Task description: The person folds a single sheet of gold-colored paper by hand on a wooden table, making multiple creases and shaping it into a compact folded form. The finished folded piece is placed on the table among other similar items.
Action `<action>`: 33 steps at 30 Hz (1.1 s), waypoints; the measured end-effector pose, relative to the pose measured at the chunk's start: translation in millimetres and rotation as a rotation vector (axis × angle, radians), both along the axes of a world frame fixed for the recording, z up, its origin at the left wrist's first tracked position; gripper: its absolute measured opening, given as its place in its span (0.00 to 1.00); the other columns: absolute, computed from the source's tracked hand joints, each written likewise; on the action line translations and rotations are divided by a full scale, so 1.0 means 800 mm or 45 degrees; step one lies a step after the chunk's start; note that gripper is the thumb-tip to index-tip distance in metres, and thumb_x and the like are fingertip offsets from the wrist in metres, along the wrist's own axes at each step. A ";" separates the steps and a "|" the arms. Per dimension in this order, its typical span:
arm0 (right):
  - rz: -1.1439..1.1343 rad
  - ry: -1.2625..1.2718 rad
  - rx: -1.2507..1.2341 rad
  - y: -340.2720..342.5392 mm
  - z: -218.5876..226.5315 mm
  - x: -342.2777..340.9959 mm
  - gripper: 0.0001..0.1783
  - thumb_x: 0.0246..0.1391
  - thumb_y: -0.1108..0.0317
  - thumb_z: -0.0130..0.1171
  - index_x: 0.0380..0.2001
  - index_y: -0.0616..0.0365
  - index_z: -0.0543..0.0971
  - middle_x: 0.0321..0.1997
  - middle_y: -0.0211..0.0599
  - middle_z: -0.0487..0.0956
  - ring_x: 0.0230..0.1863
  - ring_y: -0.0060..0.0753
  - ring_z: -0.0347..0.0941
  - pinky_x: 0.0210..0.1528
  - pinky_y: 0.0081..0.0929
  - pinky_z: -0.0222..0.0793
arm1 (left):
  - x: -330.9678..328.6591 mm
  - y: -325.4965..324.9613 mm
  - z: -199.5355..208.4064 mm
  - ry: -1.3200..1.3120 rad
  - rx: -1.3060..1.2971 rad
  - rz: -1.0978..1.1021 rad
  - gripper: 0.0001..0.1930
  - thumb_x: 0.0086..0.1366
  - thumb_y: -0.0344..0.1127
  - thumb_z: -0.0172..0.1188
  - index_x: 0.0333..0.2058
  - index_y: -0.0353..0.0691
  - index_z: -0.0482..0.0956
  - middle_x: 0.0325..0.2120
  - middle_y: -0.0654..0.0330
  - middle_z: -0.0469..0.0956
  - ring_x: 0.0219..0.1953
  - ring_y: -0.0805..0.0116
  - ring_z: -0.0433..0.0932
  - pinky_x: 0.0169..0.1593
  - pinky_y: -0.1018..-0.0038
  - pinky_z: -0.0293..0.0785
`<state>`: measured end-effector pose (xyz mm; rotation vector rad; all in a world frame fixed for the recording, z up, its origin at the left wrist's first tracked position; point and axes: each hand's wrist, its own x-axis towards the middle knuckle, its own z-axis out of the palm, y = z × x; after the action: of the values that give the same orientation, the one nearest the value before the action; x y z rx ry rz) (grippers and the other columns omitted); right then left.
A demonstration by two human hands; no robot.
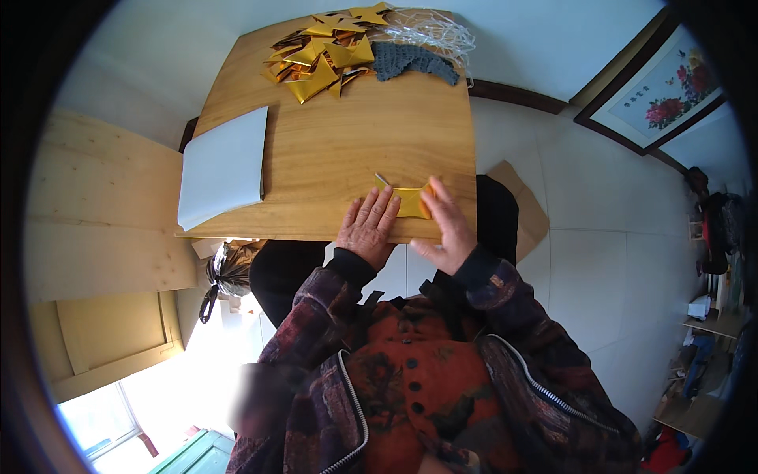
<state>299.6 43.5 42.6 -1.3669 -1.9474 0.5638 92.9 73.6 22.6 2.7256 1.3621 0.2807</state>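
Observation:
A folded piece of shiny gold paper (410, 203) lies near the front edge of the wooden table. My left hand (368, 226) rests flat across its left part, fingers stretched out and side by side. My right hand (450, 229) is at the paper's right end, thumb held away from the fingers; the fingertips are slightly blurred. Just beyond my left fingertips, a thin whitish strip (382, 178) sticks out; its kind cannot be made out. At the far side sits a heap of folded gold paper pieces (320, 55).
Beside the heap are a grey knitted cloth (412, 62) and a tangle of clear plastic strands (430, 31). A stack of white sheets (225, 167) occupies the table's left side. Below the table's left corner hangs a dark plastic bag (230, 267). Flattened cardboard (523, 209) lies on the right.

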 end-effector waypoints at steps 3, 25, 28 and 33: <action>-0.209 0.187 0.054 -0.013 0.000 0.015 0.30 0.51 0.66 0.63 0.56 0.63 0.67 0.66 0.50 0.64 0.66 0.53 0.60 0.65 0.39 0.59 | -0.005 -0.010 0.009 -0.142 -0.073 0.003 0.46 0.51 0.45 0.68 0.66 0.45 0.56 0.69 0.56 0.53 0.70 0.56 0.52 0.69 0.56 0.49; -0.291 0.036 0.287 -0.021 -0.017 0.025 0.28 0.39 0.76 0.63 0.49 0.60 0.71 0.55 0.47 0.73 0.53 0.53 0.70 0.55 0.42 0.68 | 0.002 -0.023 -0.008 -0.306 0.061 -0.149 0.25 0.56 0.35 0.60 0.55 0.48 0.73 0.52 0.61 0.72 0.59 0.62 0.68 0.64 0.56 0.58; -0.258 -0.030 0.287 -0.015 -0.017 0.026 0.28 0.40 0.76 0.62 0.49 0.59 0.71 0.54 0.44 0.73 0.52 0.52 0.70 0.54 0.43 0.66 | -0.007 -0.019 0.006 -0.480 0.043 -0.160 0.23 0.54 0.28 0.59 0.52 0.47 0.76 0.48 0.59 0.75 0.52 0.59 0.74 0.59 0.56 0.64; -0.230 -0.216 0.258 -0.013 -0.010 0.022 0.27 0.40 0.72 0.62 0.49 0.56 0.71 0.55 0.39 0.73 0.52 0.48 0.69 0.49 0.42 0.64 | -0.040 0.050 0.056 -0.668 0.155 -0.094 0.22 0.51 0.20 0.56 0.46 0.41 0.80 0.43 0.53 0.78 0.45 0.52 0.77 0.48 0.60 0.73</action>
<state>317.1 33.3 34.7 -1.4787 -1.9268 0.1643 61.0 113.4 67.0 2.5130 1.1203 1.0144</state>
